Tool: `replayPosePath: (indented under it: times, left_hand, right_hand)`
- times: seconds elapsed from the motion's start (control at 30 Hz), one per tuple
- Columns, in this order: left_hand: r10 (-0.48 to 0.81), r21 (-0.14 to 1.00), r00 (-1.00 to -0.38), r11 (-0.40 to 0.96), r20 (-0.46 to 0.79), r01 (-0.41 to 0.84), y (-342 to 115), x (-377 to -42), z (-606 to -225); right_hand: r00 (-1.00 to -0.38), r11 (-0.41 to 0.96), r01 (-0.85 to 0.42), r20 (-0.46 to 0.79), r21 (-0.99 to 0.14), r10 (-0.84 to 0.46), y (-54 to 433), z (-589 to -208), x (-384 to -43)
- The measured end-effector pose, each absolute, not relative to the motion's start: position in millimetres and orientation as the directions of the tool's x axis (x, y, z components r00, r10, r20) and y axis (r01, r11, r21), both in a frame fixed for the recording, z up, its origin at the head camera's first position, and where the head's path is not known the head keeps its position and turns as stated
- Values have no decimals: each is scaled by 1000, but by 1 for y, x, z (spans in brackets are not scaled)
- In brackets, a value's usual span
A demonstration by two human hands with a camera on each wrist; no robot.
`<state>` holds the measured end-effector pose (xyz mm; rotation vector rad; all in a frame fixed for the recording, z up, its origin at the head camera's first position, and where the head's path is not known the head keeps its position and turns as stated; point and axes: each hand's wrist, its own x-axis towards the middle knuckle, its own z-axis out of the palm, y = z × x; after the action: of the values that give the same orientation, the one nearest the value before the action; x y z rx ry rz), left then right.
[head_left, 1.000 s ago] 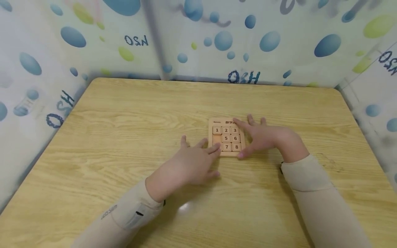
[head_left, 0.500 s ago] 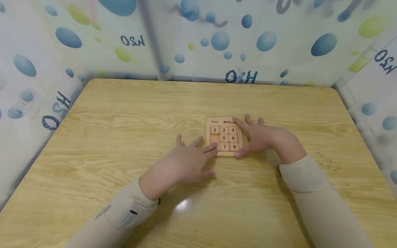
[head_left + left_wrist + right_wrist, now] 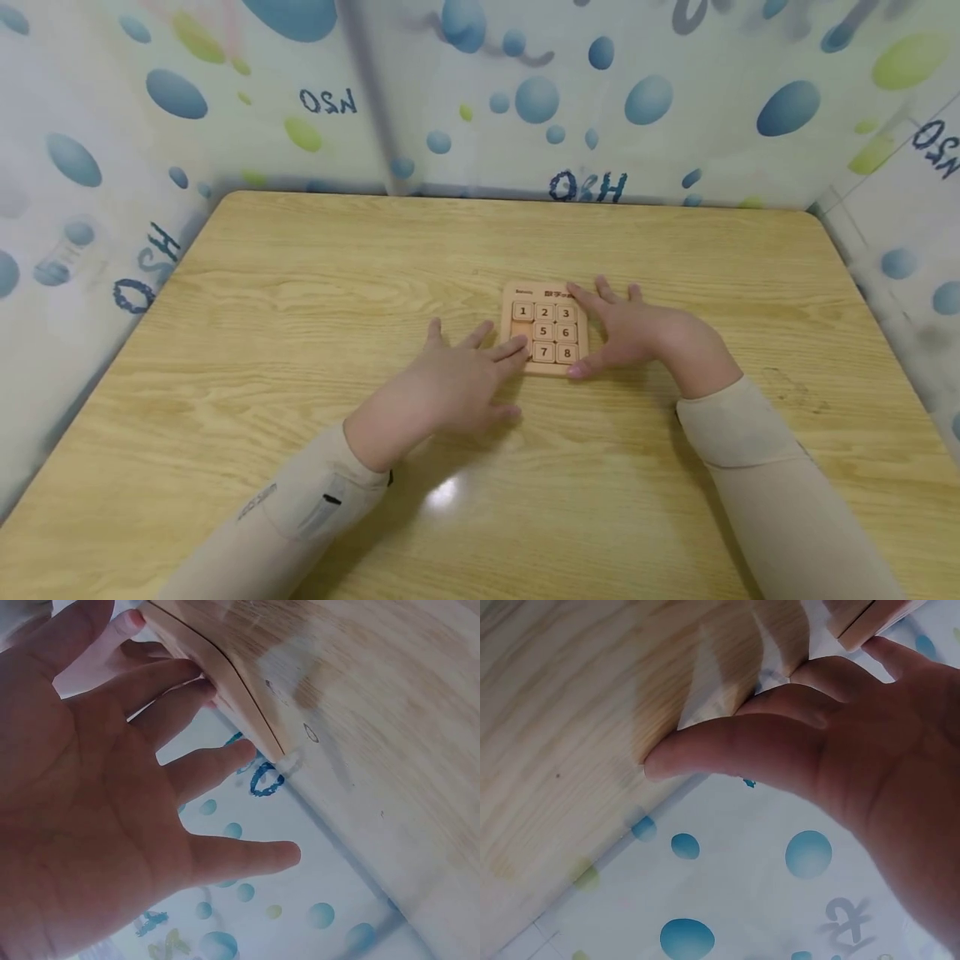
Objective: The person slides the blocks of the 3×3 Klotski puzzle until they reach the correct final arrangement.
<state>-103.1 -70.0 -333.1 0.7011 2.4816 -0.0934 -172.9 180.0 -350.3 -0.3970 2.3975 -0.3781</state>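
A wooden sliding number puzzle (image 3: 537, 287) lies flat on the table, tiles 1, 2, 3, 5, 6, 7 and 8 showing. Its left column has a bare slot (image 3: 520, 330) under tile 1 (image 3: 522, 312). My left hand (image 3: 450, 385) reaches in with spread fingers, one fingertip over the lower left corner; whatever lies under it is hidden. In the left wrist view, those fingers extend beside the puzzle's edge (image 3: 240, 697). My right hand (image 3: 637, 332) holds the puzzle's right side, thumb at the bottom corner and index finger at the top. Its other fingers rest on the table.
The wood-grain table (image 3: 337, 275) stretches around the puzzle. Behind it and along both sides stand white walls (image 3: 495, 158) with blue and green dots. A light reflection shows on the tabletop near my left forearm.
The head view shifts slightly. My left fingertip has moved a little up the puzzle's left column. My right hand keeps its place on the right side, and the visible tiles have not moved.
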Motion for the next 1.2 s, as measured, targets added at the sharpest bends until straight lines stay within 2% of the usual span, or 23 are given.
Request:
replayPosePath:
  times: [0.33, 0.57, 0.7, 1.0, 1.2]
  left_hand:
    - [444, 57, -715, 867, -539, 495, -65, -123, -339]
    - [534, 78, -682, 812, -501, 579, -56, -110, -340]
    - [546, 96, -667, 805, -506, 586, -54, -100, -340]
    - [503, 105, -698, 842, -510, 530, -71, -97, -336]
    - [495, 54, -715, 838, -494, 543, -63, -95, -329]
  right_hand:
    - [-721, 909, -190, -575, -372, -386, 183, -355, -173]
    - [-718, 903, -212, -567, -374, -404, 184, -354, -175]
    - [-718, 901, -212, -565, -378, -406, 184, -354, -175]
    - [-718, 901, -211, -566, -379, -406, 183, -354, -175]
    - [-721, 902, -215, -562, -375, -406, 184, -352, -175]
